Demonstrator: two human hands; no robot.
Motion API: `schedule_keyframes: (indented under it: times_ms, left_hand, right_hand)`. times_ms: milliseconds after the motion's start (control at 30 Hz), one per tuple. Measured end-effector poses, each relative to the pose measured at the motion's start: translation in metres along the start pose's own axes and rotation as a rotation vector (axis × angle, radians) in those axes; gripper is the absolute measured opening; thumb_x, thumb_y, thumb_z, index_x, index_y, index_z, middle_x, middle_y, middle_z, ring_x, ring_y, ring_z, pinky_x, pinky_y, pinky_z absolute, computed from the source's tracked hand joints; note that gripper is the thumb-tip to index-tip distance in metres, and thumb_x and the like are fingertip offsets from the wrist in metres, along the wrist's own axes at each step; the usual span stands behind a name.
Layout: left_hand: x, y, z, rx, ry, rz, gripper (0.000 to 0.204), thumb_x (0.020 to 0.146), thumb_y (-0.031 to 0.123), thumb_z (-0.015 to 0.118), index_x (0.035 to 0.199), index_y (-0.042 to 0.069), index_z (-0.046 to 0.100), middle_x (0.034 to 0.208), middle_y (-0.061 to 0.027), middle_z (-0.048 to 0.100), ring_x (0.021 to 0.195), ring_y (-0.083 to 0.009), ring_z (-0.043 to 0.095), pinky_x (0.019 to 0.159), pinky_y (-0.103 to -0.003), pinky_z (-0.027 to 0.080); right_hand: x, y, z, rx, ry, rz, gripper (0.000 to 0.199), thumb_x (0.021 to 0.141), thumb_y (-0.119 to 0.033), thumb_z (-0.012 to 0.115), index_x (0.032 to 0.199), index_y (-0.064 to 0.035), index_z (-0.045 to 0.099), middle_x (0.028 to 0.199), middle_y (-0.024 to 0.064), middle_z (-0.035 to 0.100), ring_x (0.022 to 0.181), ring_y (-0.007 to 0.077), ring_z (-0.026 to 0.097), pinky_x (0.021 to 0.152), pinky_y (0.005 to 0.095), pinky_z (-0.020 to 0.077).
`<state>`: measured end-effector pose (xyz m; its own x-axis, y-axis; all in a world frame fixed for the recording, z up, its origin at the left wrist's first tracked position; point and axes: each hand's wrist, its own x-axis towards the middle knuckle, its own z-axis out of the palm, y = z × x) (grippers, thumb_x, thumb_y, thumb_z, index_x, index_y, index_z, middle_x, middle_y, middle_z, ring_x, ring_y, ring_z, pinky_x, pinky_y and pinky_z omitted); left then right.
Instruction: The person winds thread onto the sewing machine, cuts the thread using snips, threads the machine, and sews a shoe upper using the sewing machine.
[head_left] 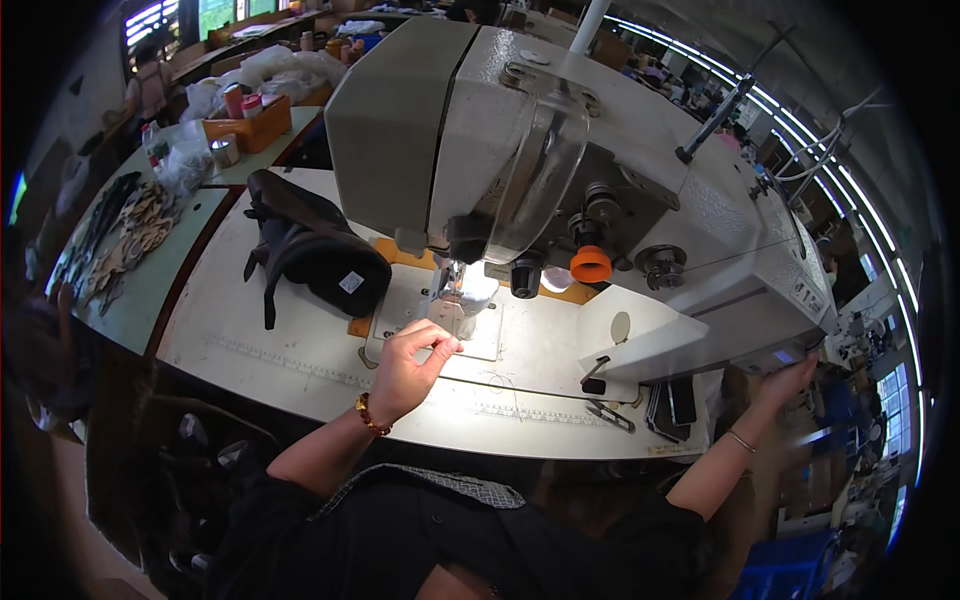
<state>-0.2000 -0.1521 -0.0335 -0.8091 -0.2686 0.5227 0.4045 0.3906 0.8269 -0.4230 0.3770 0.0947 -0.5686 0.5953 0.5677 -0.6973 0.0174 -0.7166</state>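
My left hand [410, 368] is closed in a pinch just in front of the lit needle area of a large grey industrial sewing machine [690, 140]. Whatever its fingertips hold, if anything, is too small to make out. At the machine's right end, my right hand [788, 383] reaches up against the housing, its fingers mostly hidden behind it. A black bag-like piece [315, 245] with a small white label lies left of the needle, beside the metal needle plate [485, 345]. Fine loose thread lies on the white table [290, 345] right of my left hand.
Thread snips [610, 417] and a dark phone [682, 402] lie near the table's front right. An orange box [250, 128] with thread spools stands on a green side table at the left, near plastic bags and a heap of cut pieces [140, 235].
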Motion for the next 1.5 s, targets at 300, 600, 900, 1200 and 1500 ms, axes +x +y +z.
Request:
schedule_keyframes:
  times_ms: [300,600,900,1200,1500]
  left_hand:
    - [-0.001,0.002,-0.001,-0.046,0.002,-0.153,0.011,0.089,0.004,0.060,0.085,-0.003,0.068,0.076,-0.0050,0.065,0.066,-0.0086,0.059,0.063,-0.022,0.045]
    - [0.002,-0.008,-0.005,-0.254,-0.067,-0.296,0.010,0.088,0.007,0.065,0.087,-0.002,0.070,0.074,-0.0022,0.066,0.069,-0.0048,0.058,0.063,-0.018,0.044]
    - [-0.001,-0.009,-0.010,-0.273,-0.076,-0.342,0.009,0.088,0.006,0.065,0.085,-0.002,0.069,0.073,-0.0011,0.063,0.068,-0.0044,0.056,0.064,-0.018,0.045]
    - [0.001,0.005,-0.011,-0.258,-0.088,-0.301,0.011,0.088,0.006,0.065,0.080,-0.001,0.068,0.070,-0.0003,0.062,0.064,-0.0034,0.053,0.059,-0.018,0.042]
    - [-0.001,0.008,-0.015,-0.169,-0.059,-0.255,0.013,0.084,0.009,0.070,0.077,-0.001,0.066,0.062,-0.0006,0.057,0.057,-0.0058,0.045,0.054,-0.023,0.037]
  right_hand:
    - [-0.089,-0.013,0.011,-0.610,-0.020,-0.578,0.037,0.100,-0.024,0.046,0.124,0.0030,0.051,0.119,0.0157,0.056,0.108,0.0239,0.053,0.096,0.0346,0.0402]
    - [-0.299,0.010,0.000,-1.204,-0.828,-0.451,0.018,0.074,-0.005,0.066,0.092,-0.0038,0.066,0.085,0.0081,0.057,0.085,0.0276,0.056,0.075,0.0385,0.0458]
    - [-0.324,-0.003,0.034,-0.809,-1.025,-0.072,0.022,0.079,0.001,0.060,0.101,-0.0014,0.063,0.095,0.0131,0.061,0.087,0.0321,0.059,0.075,0.0403,0.0462]
    - [-0.331,-0.050,0.183,-0.539,-1.014,-0.762,0.031,0.074,-0.012,0.074,0.101,-0.0054,0.061,0.087,0.0083,0.061,0.074,0.0231,0.059,0.068,0.0359,0.0421]
    - [-0.346,-0.051,0.214,-0.491,-0.989,-0.967,0.028,0.068,-0.014,0.077,0.094,-0.0080,0.068,0.087,0.0052,0.065,0.075,0.0220,0.061,0.069,0.0351,0.0422]
